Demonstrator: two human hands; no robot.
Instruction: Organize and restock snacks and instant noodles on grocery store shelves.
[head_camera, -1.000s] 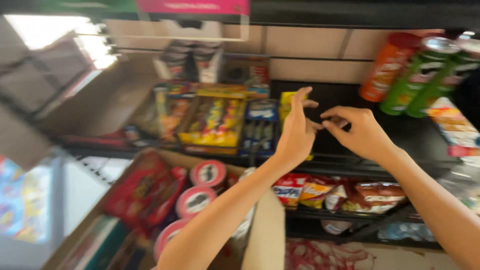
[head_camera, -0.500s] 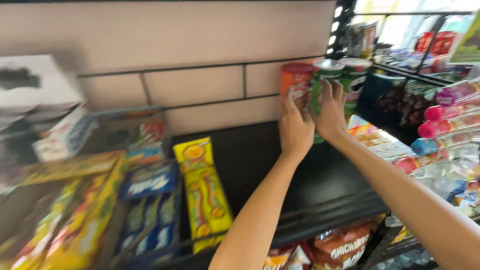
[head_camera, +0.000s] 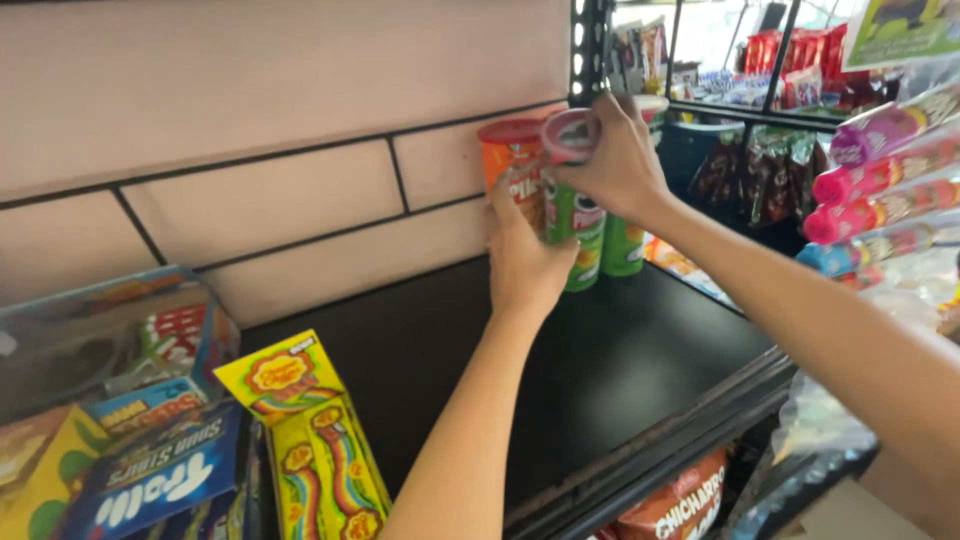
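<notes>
Hands (head_camera: 570, 215) upright, fingers (head_camera: 600, 140) around green can (head_camera: 578, 235)

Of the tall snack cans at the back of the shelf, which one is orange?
The leftmost can, orange with a red lid, beside the left hand. The two cans to its right are green; the right hand grips the nearer one's top.

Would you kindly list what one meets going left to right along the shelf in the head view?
Blue candy box → yellow lollipop box → orange crisp can → left hand → green crisp can → right hand → pink tubes.
</notes>
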